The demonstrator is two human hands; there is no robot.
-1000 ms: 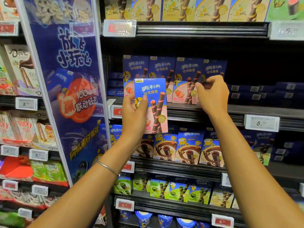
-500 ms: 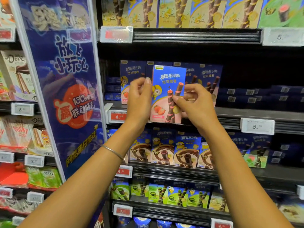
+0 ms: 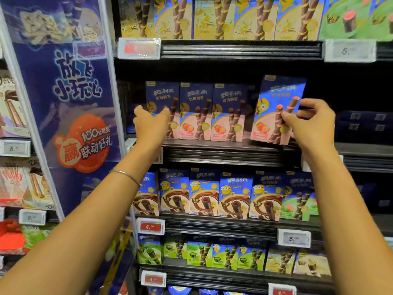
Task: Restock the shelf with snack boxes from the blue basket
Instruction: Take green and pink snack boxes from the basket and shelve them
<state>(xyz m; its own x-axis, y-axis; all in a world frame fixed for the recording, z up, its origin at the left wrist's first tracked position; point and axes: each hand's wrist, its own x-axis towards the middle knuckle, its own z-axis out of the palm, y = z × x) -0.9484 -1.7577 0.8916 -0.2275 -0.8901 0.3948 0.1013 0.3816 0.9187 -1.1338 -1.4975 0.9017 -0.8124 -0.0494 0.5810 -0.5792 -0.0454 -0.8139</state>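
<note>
black shelf unit (image 3: 234,154) fills centre & right of frame, several levels. tall blue banner (image 3: 70,124) w/ white & orange print runs slanted down the left side, top to bottom. left of it, at frame edge, more racks w/ snack packs (image 3: 14,184), blurry.

top level: row of yellow boxes (image 3: 212,18), green ones at upper right. below the mid level: row of choc boxes (image 3: 204,194), upright, side by side. under that, green boxes (image 3: 202,254).

mid level, centre of frame: three strawberry boxes (image 3: 196,111) upright in a row, touching each other, fronts out. far right on the same level, dark blue cartons (image 3: 361,124) lie flat in shadow.

held box (image 3: 276,92), same blue & pink kind, is just right of the row of three. it's tilted w/ top leaning right, bottom edge down at the shelf's front lip; can't tell if it rests on the board.

right hand (image 3: 310,126) pinches its right edge, thumb on the front, fingers curled behind. left hand (image 3: 148,124), centre-left, is in front of the leftmost box of the row, fingers & thumb spread wide, holding nothing; contact w/ that box can't be told.

white price tags (image 3: 139,48) clip to the shelf fronts, some w/ red. thin metal bangle (image 3: 125,175) on the left wrist.
</note>
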